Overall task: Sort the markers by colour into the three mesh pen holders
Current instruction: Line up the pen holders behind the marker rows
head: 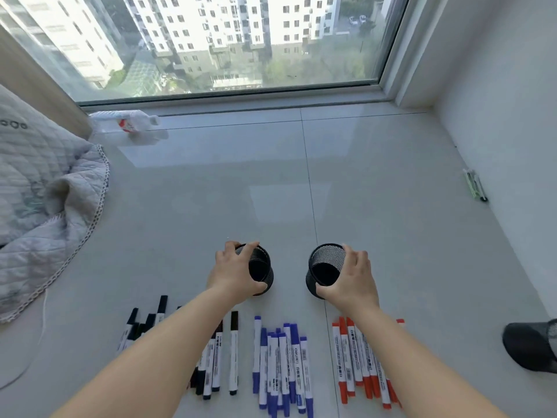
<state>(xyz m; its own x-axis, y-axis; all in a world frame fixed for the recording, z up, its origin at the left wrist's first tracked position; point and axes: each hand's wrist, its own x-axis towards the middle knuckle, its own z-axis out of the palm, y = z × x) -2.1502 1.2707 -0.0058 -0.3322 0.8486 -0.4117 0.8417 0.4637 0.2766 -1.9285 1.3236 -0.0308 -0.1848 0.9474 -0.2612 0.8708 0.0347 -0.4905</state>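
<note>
Two black mesh pen holders stand upright on the pale tiled floor. My left hand (233, 274) grips the left holder (262, 271) round its rim and side. My right hand (351, 279) grips the right holder (323, 270) the same way. Both holders look empty. A third mesh holder (532, 345) lies on its side at the far right edge. Near me lie three groups of markers: black ones (217, 357) partly under my left forearm, blue ones (283, 366) in the middle, red ones (358, 360) partly under my right forearm.
A quilted blanket (39, 200) is bunched at the left. A white bottle (129, 123) lies by the window frame at the back left. A small green and black object (476, 185) lies against the right wall. A white cable (36, 342) curves over the floor at the left.
</note>
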